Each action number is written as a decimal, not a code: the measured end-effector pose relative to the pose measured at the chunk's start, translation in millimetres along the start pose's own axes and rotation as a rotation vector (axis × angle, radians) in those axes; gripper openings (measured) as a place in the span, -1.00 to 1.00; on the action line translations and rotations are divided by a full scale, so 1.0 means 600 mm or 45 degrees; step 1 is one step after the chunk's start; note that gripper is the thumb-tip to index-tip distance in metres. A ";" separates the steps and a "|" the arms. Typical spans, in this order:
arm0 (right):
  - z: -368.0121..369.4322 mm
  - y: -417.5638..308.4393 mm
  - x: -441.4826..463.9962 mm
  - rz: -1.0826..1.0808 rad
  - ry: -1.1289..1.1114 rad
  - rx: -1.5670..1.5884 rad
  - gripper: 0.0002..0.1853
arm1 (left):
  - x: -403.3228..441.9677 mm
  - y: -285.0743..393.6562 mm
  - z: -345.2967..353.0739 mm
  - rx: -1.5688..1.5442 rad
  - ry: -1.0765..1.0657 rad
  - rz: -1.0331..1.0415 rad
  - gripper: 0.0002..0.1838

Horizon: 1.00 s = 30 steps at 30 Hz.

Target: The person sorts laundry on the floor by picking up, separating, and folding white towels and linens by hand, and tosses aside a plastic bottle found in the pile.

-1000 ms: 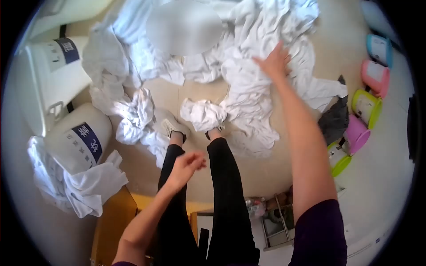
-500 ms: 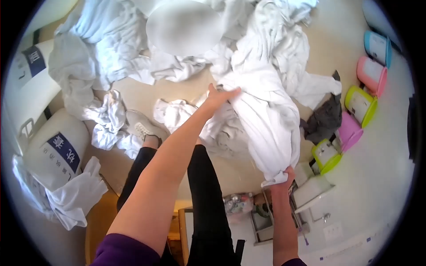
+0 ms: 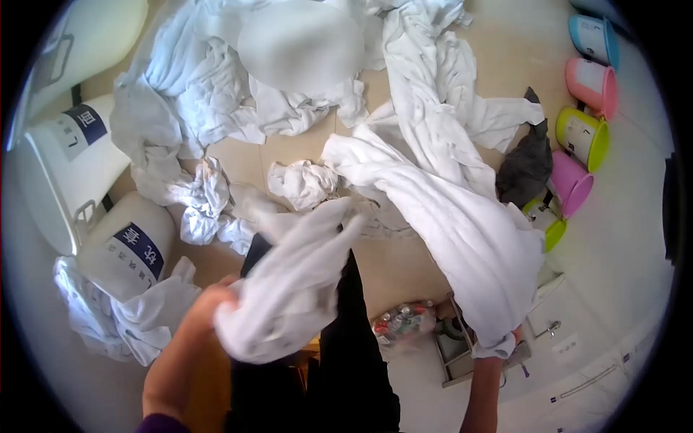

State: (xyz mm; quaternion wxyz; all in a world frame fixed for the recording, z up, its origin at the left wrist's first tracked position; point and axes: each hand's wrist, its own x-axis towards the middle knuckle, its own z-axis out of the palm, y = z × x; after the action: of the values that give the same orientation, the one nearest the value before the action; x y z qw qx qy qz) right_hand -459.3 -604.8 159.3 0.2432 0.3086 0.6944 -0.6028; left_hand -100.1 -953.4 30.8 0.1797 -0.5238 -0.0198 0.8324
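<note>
My left hand (image 3: 211, 299) is closed on one end of a smaller white cloth (image 3: 289, 292), which is blurred by motion and hangs in front of my legs. My right hand (image 3: 517, 336), partly hidden by fabric, is wrapped round the gathered near end of a long white cloth (image 3: 469, 238). That cloth stretches away to the floor, where its far end lies beside other white linen. A crumpled white cloth (image 3: 303, 182) lies on the floor just beyond the cloth in my left hand.
A large heap of white linen (image 3: 202, 94) covers the far floor. White labelled bins (image 3: 133, 249) stand at the left, one with cloths draped over its near side. Along the right wall are blue, pink (image 3: 590, 85), green and purple buckets, near a dark cloth (image 3: 525, 169). A bag of small items (image 3: 404, 322) sits near a metal frame.
My left hand has left the long cloth and come back to the left, now gripping a smaller white cloth. My right hand has moved right and down, still gripping the long cloth.
</note>
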 end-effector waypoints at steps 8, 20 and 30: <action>-0.005 -0.070 -0.130 0.015 -0.082 0.133 -0.41 | -0.002 -0.045 0.108 0.742 0.713 0.454 -0.72; -0.149 -0.186 -0.311 0.223 -0.121 -0.288 -0.38 | 0.329 0.015 0.351 -0.408 -0.311 0.219 -0.39; -0.246 -0.070 0.039 0.223 -0.246 -0.154 -0.37 | 0.092 0.051 0.296 -0.612 -0.383 0.537 -0.51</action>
State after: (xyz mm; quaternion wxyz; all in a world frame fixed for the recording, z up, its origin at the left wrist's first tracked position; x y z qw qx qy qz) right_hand -500.7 -459.3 194.6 0.3789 0.2932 0.6732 -0.5632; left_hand -285.9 -936.9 56.4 -0.1294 -0.4152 -0.1327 0.8907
